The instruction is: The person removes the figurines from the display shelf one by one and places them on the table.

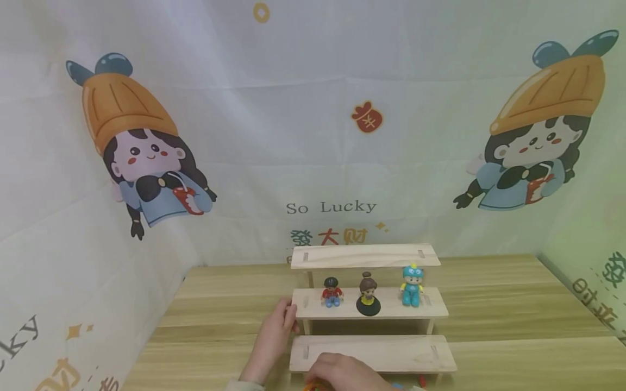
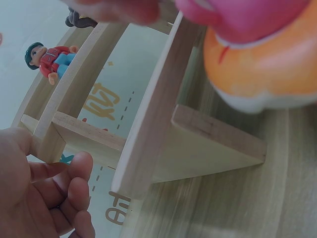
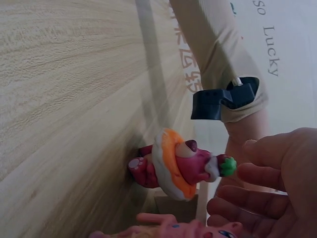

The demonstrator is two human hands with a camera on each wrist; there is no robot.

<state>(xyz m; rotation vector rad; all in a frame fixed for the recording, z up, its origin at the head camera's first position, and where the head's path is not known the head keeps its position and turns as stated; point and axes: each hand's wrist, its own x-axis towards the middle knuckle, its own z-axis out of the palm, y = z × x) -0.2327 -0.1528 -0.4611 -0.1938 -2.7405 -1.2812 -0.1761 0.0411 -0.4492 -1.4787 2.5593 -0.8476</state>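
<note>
A three-tier wooden shelf (image 1: 371, 353) stands on the table. My left hand (image 1: 275, 334) holds the left end of its middle tier, thumb and fingers at the board's edge (image 2: 49, 141) in the left wrist view. My right hand (image 1: 344, 372) is in front of the lowest tier. In the right wrist view its fingers (image 3: 257, 171) are loosely bent beside the green top of a pink bear figure (image 3: 193, 166). That bear wears an orange-and-white ring and sits on the table. A pink toy figure (image 3: 173, 230) with a blue eye is partly cut off below it.
On the middle tier are a toy figure in a red jacket (image 1: 332, 293), a brown-haired figure on a black base (image 1: 368, 296) and a turquoise figure (image 1: 412, 288). A printed cloth (image 1: 415, 179) hangs behind the table (image 1: 508, 304).
</note>
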